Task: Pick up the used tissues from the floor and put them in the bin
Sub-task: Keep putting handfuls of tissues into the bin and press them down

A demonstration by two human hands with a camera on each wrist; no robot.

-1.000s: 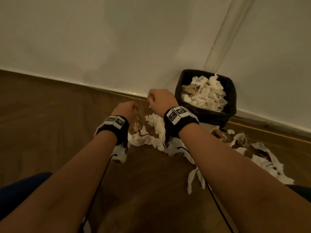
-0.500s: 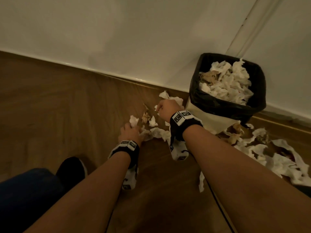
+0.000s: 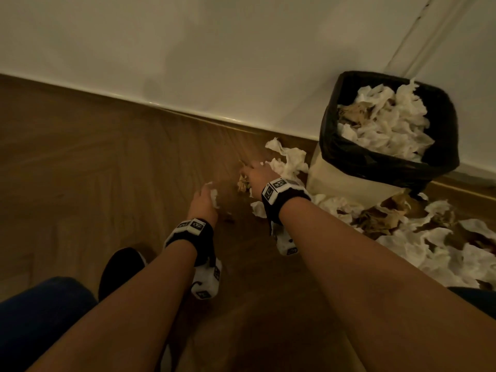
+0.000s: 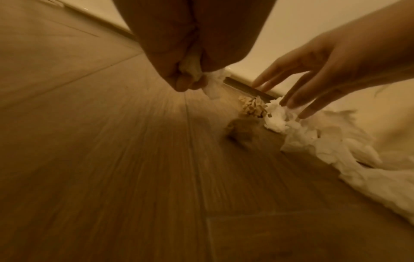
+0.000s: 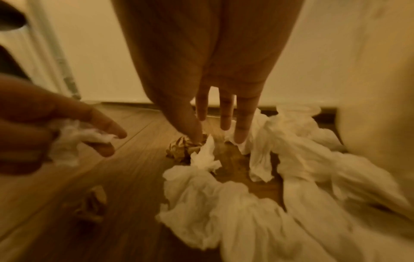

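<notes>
My left hand (image 3: 204, 200) grips a crumpled white tissue (image 3: 214, 197) just above the wooden floor; the left wrist view shows that white tissue (image 4: 201, 78) squeezed between curled fingers. My right hand (image 3: 253, 171) reaches down with straight, spread fingers (image 5: 225, 113) onto a heap of white tissues (image 5: 226, 191), the fingertips touching a brown crumpled tissue (image 5: 181, 147) and white ones. A bin (image 3: 332, 122) lined with a black bag stands by the wall to the right, heaped with tissues. More white tissues (image 3: 290, 159) lie between my right hand and the bin.
A white wall (image 3: 214, 49) with a skirting board runs behind the bin. Many white and brown tissues (image 3: 418, 237) are strewn on the floor right of the bin's base. A black shoe (image 3: 120, 267) and a blue trouser leg (image 3: 35, 318) are at the lower left.
Both hands have gone down from near the bin to the floor. The left hand has taken hold of a white tissue. The right hand has opened over the tissue heap.
</notes>
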